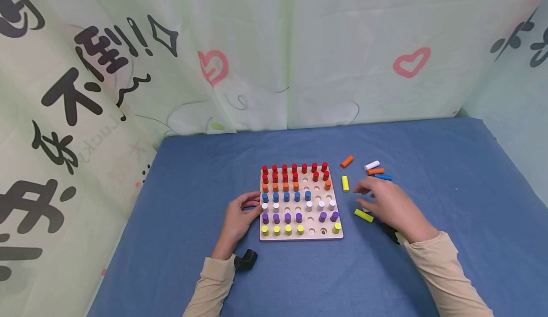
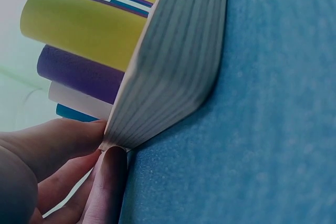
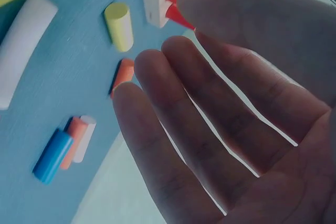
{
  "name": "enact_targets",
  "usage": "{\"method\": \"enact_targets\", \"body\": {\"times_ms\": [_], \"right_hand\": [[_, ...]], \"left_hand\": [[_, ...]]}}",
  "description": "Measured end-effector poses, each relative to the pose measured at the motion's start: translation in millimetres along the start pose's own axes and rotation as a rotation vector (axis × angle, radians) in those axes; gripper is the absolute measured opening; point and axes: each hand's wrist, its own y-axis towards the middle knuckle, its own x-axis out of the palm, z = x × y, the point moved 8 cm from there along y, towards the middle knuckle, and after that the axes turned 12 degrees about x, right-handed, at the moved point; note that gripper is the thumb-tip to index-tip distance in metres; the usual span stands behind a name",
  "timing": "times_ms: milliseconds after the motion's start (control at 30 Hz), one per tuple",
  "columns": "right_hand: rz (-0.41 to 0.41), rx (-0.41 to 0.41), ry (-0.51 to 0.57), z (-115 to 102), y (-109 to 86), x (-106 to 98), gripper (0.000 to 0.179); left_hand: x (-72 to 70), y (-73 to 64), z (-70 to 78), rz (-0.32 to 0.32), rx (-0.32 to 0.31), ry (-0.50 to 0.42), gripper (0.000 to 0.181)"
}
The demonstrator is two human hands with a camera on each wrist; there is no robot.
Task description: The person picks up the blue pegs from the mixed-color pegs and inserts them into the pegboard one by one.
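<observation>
A wooden pegboard (image 1: 301, 236) stands on the blue cloth, filled with rows of red, orange, blue, white, purple and yellow pegs, with several bare holes. My left hand (image 1: 240, 217) holds the board's left edge, fingertips right at the side in the left wrist view. To the right of the board, my right hand (image 1: 391, 205) hovers over loose pegs, its fingers spread and nothing in its palm in the right wrist view. A yellow peg (image 1: 364, 215) lies below its fingertips, and another yellow peg (image 1: 345, 183) lies nearer the board.
Beyond the right hand lie an orange peg (image 1: 347, 161), a white peg (image 1: 371, 165), a second orange peg (image 1: 375, 171) and a blue peg (image 1: 383, 177). More pegs are partly hidden under that hand. A printed curtain (image 1: 257, 103) hangs along the table's back edge.
</observation>
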Motion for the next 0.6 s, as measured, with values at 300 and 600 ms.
{"method": "enact_targets", "body": {"times_ms": [300, 600], "right_hand": [[-0.019, 0.034, -0.019, 18.8, -5.8, -1.4, 0.023], [-0.014, 0.047, -0.036, 33.9, -10.8, -5.2, 0.021]], "left_hand": [[0.5, -1.2, 0.1, -0.002, -0.005, 0.001, 0.039], [0.1, -1.0, -0.4, 0.007, 0.0, 0.005, 0.038]]}}
